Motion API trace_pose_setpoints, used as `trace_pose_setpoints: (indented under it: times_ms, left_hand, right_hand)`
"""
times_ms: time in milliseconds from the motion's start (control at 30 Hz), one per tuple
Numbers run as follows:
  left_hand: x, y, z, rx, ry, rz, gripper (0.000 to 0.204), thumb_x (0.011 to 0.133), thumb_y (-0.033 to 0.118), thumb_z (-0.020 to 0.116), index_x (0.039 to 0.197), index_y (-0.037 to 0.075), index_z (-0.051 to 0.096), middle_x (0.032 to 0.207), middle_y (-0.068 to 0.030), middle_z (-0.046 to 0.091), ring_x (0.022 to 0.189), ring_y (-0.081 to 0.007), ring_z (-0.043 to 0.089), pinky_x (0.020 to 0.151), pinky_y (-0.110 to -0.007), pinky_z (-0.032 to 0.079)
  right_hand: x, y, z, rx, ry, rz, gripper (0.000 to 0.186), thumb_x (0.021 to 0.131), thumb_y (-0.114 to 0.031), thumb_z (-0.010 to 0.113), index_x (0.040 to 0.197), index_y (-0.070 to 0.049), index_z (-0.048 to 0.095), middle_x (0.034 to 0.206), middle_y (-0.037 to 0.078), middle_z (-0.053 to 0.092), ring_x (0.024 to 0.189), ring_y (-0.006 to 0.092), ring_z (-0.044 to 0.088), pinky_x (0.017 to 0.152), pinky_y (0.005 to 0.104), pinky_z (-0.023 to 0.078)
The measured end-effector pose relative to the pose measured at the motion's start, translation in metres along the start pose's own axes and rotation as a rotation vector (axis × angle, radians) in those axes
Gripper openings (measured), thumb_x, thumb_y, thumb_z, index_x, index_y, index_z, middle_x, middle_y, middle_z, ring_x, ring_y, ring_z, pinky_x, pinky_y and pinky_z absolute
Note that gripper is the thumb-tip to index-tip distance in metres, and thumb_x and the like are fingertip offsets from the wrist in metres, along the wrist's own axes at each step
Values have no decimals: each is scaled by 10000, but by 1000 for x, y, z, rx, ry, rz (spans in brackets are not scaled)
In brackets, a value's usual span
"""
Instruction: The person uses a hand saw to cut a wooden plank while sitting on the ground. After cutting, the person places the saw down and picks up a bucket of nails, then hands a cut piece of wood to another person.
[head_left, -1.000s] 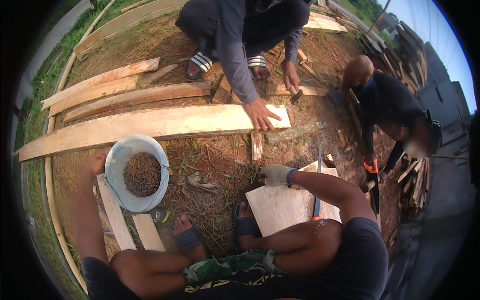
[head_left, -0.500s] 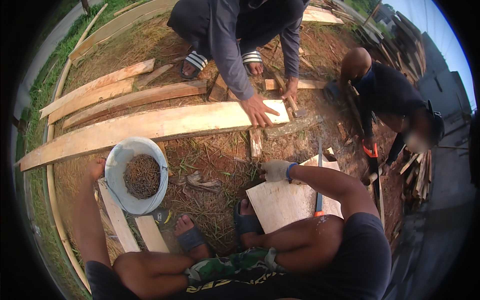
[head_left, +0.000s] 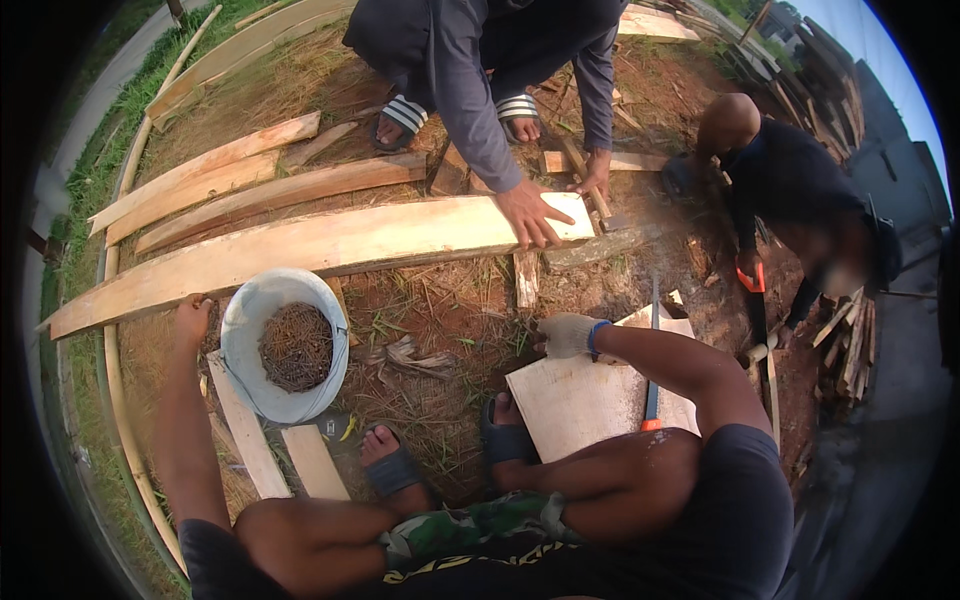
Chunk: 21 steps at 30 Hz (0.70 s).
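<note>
Loosely, the left hand (head_left: 190,318) cups the nail bucket's (head_left: 245,330) rim, its grip half-curled.

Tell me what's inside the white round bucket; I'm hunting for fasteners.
The white round bucket holds a heap of rusty brown nails. The heap hides the bucket's bottom and whatever lies beneath.

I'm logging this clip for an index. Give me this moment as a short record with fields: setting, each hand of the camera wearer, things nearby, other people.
Setting: outdoor dirt and dry grass, strewn with timber
Left hand: bare, at the rim of the white bucket, near the long plank
Bucket contents: rusty nails
Right hand: gloved, resting on the ground at the corner of a flat board
By the board: handsaw with orange handle
Other people: one crouching, a hand pressed on the long plank; another bent low at the right
</note>
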<state>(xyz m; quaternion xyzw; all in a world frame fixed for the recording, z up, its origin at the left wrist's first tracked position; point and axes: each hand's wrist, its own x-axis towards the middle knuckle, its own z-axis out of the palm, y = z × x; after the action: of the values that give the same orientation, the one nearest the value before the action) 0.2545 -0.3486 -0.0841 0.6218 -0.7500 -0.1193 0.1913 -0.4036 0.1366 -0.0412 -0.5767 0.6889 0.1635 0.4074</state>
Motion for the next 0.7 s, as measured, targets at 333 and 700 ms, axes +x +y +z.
trace_pose_setpoints:
  times_ms: [333,700]
  left_hand:
    - [26,222,44,-62,-194,388,718,956,459,733,1499,26,556,1444,-243,607,1371,-386,556,1169,-455,421]
    - [17,362,117,441,-809,559,860,1047,585,478,1719,150,163,1800,-78,101,1651,-334,101,1321,-567,149]
  right_hand:
    - [-14,12,2,6,23,-22,412,943,-285,655,1222,10,721,1144,274,741,1130,430,704,995,492,547]
    - [-2,25,17,104,11,53,400,967,-321,665,1177,15,724,1122,278,741,1112,447,703,965,519,544]
